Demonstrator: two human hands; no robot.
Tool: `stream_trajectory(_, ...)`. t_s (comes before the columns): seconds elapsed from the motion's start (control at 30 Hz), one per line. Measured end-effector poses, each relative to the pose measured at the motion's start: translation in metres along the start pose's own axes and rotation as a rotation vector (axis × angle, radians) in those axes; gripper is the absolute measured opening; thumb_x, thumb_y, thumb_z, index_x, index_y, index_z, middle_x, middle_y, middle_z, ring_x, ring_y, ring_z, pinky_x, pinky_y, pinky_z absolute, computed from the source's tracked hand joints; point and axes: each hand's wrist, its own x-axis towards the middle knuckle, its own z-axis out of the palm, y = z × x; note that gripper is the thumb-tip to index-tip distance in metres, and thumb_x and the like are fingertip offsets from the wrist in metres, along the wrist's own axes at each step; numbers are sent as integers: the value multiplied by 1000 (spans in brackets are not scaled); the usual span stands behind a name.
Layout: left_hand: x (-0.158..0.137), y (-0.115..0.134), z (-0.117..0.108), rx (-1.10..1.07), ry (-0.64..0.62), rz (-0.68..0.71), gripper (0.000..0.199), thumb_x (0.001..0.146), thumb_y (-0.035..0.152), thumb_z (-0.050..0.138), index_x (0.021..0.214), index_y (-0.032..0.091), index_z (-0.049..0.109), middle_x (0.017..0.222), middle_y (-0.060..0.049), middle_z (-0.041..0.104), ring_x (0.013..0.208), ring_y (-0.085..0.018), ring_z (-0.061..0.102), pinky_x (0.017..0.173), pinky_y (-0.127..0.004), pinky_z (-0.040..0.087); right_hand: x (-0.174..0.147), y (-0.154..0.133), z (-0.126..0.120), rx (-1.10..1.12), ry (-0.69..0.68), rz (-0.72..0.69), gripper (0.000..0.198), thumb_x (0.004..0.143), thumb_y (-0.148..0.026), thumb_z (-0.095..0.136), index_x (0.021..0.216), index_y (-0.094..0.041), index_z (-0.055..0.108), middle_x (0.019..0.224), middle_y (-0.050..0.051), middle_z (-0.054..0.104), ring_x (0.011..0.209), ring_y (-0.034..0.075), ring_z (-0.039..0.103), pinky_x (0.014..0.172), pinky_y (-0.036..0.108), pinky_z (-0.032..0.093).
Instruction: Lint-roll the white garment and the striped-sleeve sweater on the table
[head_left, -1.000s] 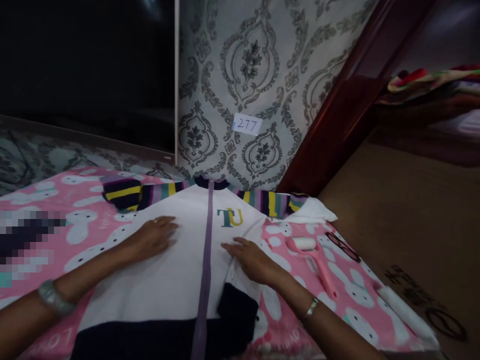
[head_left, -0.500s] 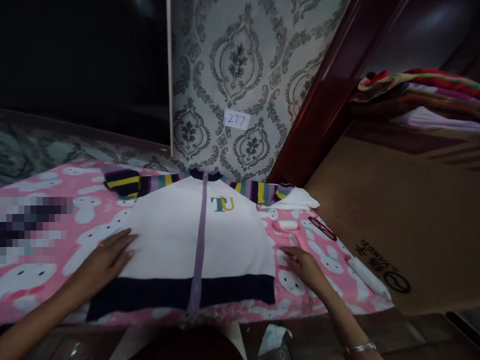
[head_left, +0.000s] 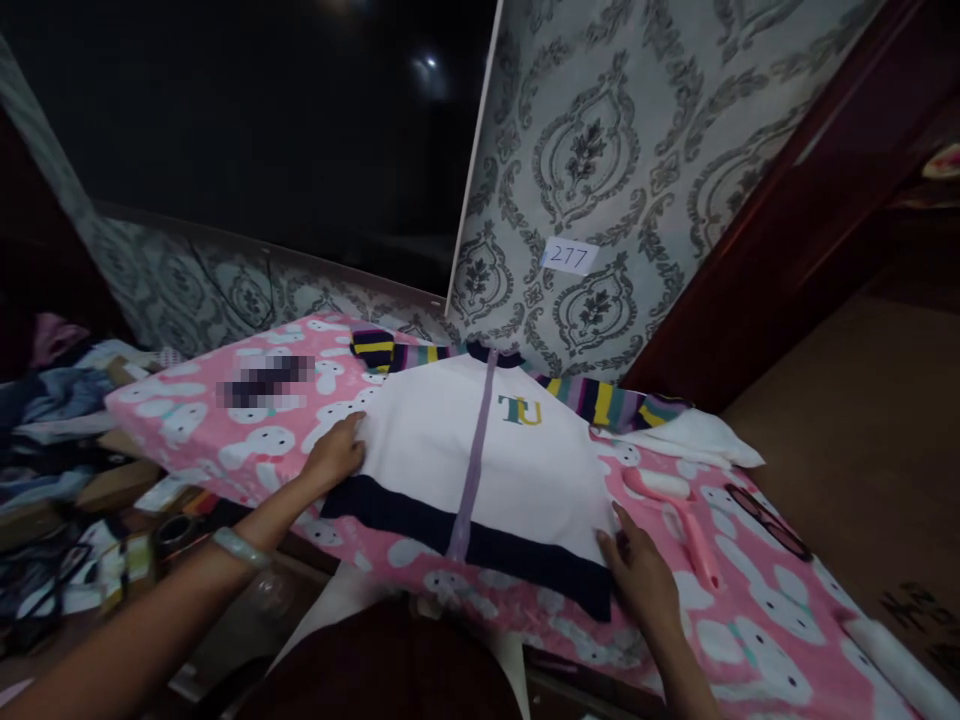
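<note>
A white zip-up jacket (head_left: 420, 430) lies front up, with a purple zip strip, a navy collar and hem, striped sleeves and the letters TU on its chest. Its sleeves stretch out to both sides. My left hand (head_left: 335, 455) is closed on the jacket's left side edge, above the hem. At the lower right side edge, my right hand (head_left: 641, 572) has its curled fingers on the fabric just above the hem. A pink lint roller (head_left: 694, 540) with a white roll rests to the right of my right hand.
The jacket lies on a pink rabbit-print cloth (head_left: 360, 560). Glasses (head_left: 769, 522), a white roll (head_left: 896, 665) and a white cloth (head_left: 697, 440) are at the right, beside a cardboard box (head_left: 840, 420). A large screen (head_left: 262, 130) hangs behind; clutter (head_left: 67, 480) fills the left floor.
The view has swung left, bringing the floor clutter in. My left hand has closed on the jacket's side edge, and my right hand has moved from beside the jacket onto its right edge.
</note>
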Motion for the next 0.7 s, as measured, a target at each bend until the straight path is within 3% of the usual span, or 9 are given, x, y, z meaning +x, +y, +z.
stream_trajectory(0.13,-2,-6,-13,38,66,-13,56,86,17,34,140,16,45,131,-13,59,115,-22,62,100,-32,47,0,2,6,24,-7,11,66,82,-52,38,134,-18,58,97,10,68,87,29,65,72,39,49)
stream_trajectory(0.3,-10,-6,-27,186,-99,-54,48,85,19,37,128,19,60,119,-14,64,98,-26,69,85,-36,52,0,6,9,89,12,42,65,81,-54,41,130,-18,62,93,8,68,83,27,64,72,38,49)
stream_trajectory(0.4,-15,-2,-28,223,-106,-20,46,86,22,37,123,17,64,113,-18,64,90,-29,70,77,-41,53,-2,6,9,204,49,45,64,81,-56,45,127,-16,64,86,6,67,74,24,62,69,35,48)
stream_trajectory(0.5,-11,-4,-21,278,-5,137,47,88,28,33,116,13,67,108,-20,65,91,-33,69,81,-45,54,1,11,4,321,225,64,62,86,-53,44,129,-12,63,89,8,67,69,21,59,68,34,49)
stream_trajectory(0.6,4,0,-4,188,107,415,51,90,37,33,122,14,65,118,-17,68,106,-32,67,94,-44,52,12,21,-6,221,530,-1,56,87,-45,40,125,-11,64,103,14,66,90,27,59,84,42,48)
stream_trajectory(0.7,13,26,18,71,89,700,58,93,49,36,136,16,57,136,-12,63,125,-29,59,105,-41,48,26,35,-16,42,654,-19,56,86,-40,40,129,-10,61,114,18,61,110,32,53,98,50,42)
